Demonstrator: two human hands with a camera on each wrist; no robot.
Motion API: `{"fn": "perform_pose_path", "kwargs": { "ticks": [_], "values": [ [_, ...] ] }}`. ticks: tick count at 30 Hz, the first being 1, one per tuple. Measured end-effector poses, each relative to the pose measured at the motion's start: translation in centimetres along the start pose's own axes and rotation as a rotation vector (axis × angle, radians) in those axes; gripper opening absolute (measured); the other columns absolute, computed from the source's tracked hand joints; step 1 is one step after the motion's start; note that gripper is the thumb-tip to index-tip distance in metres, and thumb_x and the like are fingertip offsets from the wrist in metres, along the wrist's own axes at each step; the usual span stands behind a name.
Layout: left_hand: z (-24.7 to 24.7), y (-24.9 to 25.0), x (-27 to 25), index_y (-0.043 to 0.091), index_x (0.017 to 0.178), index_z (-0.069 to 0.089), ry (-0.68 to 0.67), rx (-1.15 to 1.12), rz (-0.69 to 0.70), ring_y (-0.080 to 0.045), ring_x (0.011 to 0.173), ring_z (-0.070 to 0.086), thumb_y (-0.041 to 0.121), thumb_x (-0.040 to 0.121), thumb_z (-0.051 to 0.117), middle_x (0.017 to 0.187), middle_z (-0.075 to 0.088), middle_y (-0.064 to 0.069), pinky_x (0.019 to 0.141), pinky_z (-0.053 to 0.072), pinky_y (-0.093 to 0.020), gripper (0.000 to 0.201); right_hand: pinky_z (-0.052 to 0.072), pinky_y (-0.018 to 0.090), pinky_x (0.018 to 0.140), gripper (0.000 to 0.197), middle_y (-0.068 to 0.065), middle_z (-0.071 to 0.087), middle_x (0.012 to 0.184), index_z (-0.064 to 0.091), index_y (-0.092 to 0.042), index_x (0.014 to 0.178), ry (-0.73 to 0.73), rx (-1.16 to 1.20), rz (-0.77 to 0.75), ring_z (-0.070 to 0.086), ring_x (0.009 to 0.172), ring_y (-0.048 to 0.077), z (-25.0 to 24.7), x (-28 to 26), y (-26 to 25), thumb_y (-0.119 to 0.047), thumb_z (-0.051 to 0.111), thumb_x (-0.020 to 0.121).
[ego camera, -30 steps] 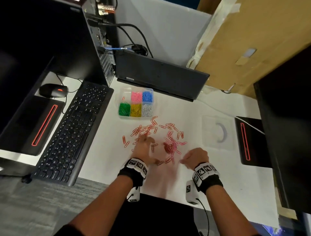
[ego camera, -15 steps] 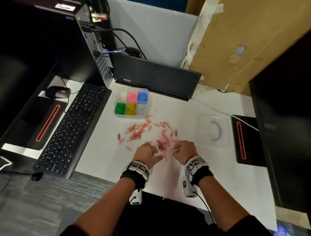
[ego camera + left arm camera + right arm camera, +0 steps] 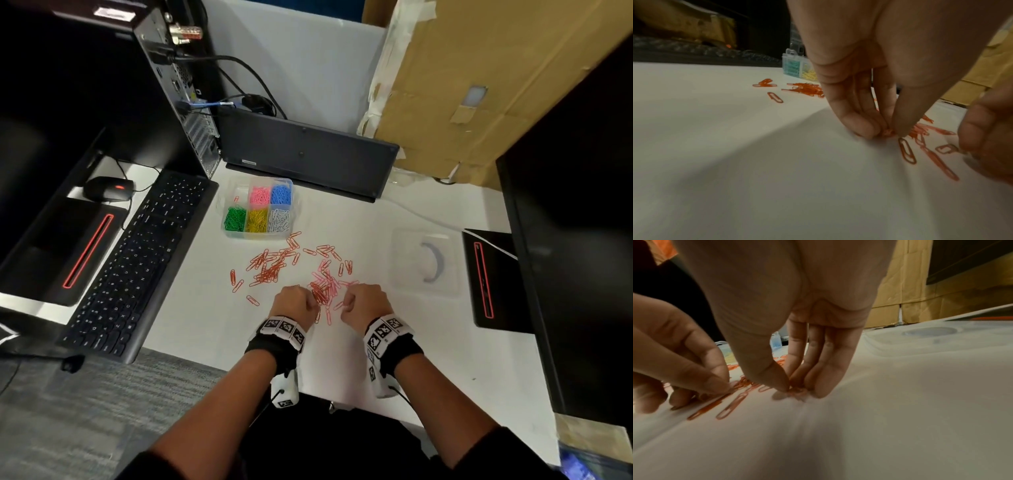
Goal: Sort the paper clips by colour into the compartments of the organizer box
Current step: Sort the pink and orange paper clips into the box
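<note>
Loose red and pink paper clips (image 3: 301, 270) lie scattered on the white desk (image 3: 445, 342) in front of the organizer box (image 3: 259, 208), one denser red heap toward the left and a mixed red and pink heap nearer the person. The left hand (image 3: 294, 305) comes down on the near edge of that mixed heap, thumb and fingertips (image 3: 863, 125) drawn together and pinching a small red clip (image 3: 888, 132) against the desk. The right hand (image 3: 364, 303) sits just beside it on the other side of the heap, its thumb (image 3: 774, 378) and fingers closed onto a little cluster of clips (image 3: 797, 391) at the surface; which colour they are is hard to tell in the dim wrist view. A few single clips lie flat between the two hands. The organizer box stands beyond the scatter, open, with pink and blue clips in two back compartments, green, yellow and white ones across the front row, and the back left compartment holding only a clip or two. Its clear lid (image 3: 424, 262) lies flat on the desk well to the right. A black keyboard (image 3: 137, 267) lies to the left, with a mouse (image 3: 109, 188) past it, a closed laptop (image 3: 305, 157) stands behind the box, and cardboard (image 3: 479, 85) leans at the back right.
</note>
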State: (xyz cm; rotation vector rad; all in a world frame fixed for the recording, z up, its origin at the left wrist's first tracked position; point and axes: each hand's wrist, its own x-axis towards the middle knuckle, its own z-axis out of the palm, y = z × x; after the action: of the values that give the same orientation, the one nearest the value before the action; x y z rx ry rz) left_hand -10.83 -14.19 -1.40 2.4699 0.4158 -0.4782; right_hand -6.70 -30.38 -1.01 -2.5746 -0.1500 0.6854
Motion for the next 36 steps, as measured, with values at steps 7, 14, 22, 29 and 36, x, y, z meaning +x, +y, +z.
{"fn": "perform_pose_path", "kwargs": {
  "ticks": [7,14,22,29,36],
  "values": [
    [0.1,-0.9,-0.1,0.024,0.085,0.071,0.026,-0.346,-0.024,-0.016,0.07,0.068,0.007,0.081,0.061,0.076,0.072,0.001,0.072,0.058,-0.028,0.02,0.056,0.023,0.071,0.012,-0.007,0.07,0.07,0.074,-0.022,0.075,-0.02,0.257,0.109,0.068,0.071,0.01,-1.6,0.8,2.4,-0.011,0.077,0.069],
    [0.3,-0.5,-0.5,0.021,0.075,0.075,-0.12,-0.653,-0.142,-0.014,0.066,0.064,0.002,0.083,0.055,0.066,0.069,0.002,0.068,0.054,-0.026,0.029,0.059,0.027,0.065,0.025,0.017,0.062,0.076,0.068,0.007,0.091,-0.127,1.254,0.26,0.061,0.064,0.021,-2.7,1.4,3.4,0.018,0.045,0.089],
    [0.7,0.6,-0.5,0.01,0.073,0.068,-0.053,-0.408,-0.179,-0.018,0.071,0.055,0.028,0.091,0.05,0.073,0.063,0.002,0.061,0.04,-0.024,0.031,0.051,0.024,0.072,0.014,0.002,0.061,0.08,0.073,-0.018,0.09,0.119,0.273,-0.127,0.056,0.071,0.011,-0.5,3.4,3.2,-0.014,0.078,0.077],
    [1.4,0.6,-0.3,0.02,0.075,0.073,-0.053,-0.108,-0.117,-0.007,0.081,0.064,0.036,0.073,0.08,0.079,0.067,0.011,0.077,0.052,-0.022,0.018,0.043,0.02,0.066,0.012,-0.003,0.052,0.08,0.068,-0.014,0.077,0.144,0.141,-0.203,0.049,0.066,0.002,0.3,3.5,3.4,-0.021,0.075,0.083],
    [1.5,1.6,-0.1,0.019,0.083,0.075,-0.051,-0.074,-0.111,-0.015,0.086,0.066,0.021,0.081,0.064,0.09,0.072,0.005,0.076,0.054,-0.025,0.011,0.046,0.02,0.056,0.018,-0.004,0.066,0.063,0.067,-0.013,0.066,0.093,0.669,-0.005,0.054,0.054,0.009,-0.8,3.0,4.4,-0.011,0.082,0.075]
  ]
}}
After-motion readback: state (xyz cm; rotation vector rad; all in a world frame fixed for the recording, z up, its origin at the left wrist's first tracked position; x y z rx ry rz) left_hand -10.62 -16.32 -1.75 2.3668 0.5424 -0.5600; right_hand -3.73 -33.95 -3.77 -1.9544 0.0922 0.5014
